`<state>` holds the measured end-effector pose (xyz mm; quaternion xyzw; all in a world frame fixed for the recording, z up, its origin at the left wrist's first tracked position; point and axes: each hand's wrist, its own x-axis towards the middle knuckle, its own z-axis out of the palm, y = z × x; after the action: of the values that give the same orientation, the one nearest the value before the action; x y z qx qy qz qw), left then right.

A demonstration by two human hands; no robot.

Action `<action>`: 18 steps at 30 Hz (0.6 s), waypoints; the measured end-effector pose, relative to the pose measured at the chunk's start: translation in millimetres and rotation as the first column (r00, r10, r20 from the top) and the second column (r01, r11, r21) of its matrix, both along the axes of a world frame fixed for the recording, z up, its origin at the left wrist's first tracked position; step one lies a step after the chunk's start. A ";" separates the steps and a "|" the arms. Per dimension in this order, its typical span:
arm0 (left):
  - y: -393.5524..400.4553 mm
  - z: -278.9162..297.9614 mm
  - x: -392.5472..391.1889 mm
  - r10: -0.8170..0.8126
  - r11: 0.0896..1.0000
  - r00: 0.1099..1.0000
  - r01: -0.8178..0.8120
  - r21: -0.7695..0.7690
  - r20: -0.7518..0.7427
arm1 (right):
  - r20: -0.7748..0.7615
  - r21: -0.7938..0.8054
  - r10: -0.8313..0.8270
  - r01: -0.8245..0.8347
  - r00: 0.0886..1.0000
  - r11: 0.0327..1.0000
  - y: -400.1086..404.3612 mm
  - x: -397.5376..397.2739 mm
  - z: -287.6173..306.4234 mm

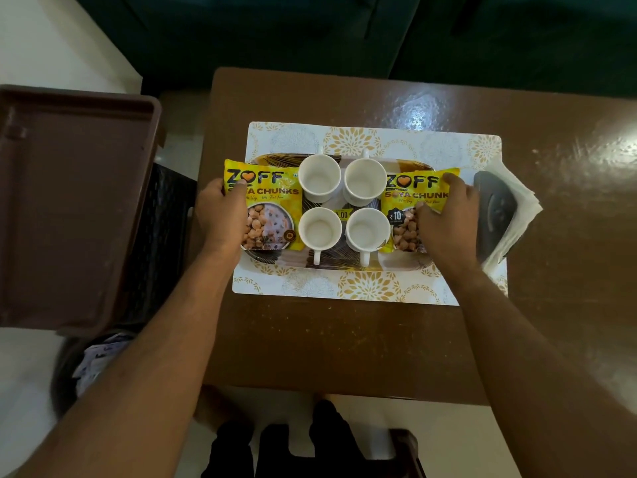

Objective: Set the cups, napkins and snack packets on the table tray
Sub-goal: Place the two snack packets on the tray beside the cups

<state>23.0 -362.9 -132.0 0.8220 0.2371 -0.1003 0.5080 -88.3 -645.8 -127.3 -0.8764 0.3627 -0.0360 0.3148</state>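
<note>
I see my left hand (220, 215) lying on the outer edge of the left snack packet (267, 210), thumb pressed on its top and fingers curled at its side. My right hand (448, 219) rests flat on the right snack packet (410, 198), fingers spread loosely over it. Both packets sit at the ends of the patterned tray (344, 262), flanking four white cups (343, 208) standing upright in a square. The tray rests on a floral placemat (344, 288) on the brown table (344, 346). A napkin stack (517, 215) lies just right of the tray, under a dark holder (493, 208).
</note>
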 end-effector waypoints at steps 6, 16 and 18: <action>-6.4 13.9 -13.7 -0.135 0.955 0.973 0.078 0.285 0.188 | 0.029 -0.168 0.019 -0.014 0.999 0.986 4.8 -6.1 0.9; -40.1 9.0 -88.2 -0.625 0.766 0.710 0.477 0.430 0.324 | 0.229 -0.359 0.423 -0.327 0.877 0.874 61.8 -28.4 0.8; -40.6 5.1 -90.7 -0.655 0.743 0.684 0.506 0.438 0.321 | 0.217 -0.348 0.457 -0.369 0.863 0.862 66.0 -32.5 -3.2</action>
<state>-67.7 -403.5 -126.9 0.9233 -0.1528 -0.0233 0.3515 -120.8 -579.8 -130.5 -0.9557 0.1043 -0.1498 0.2309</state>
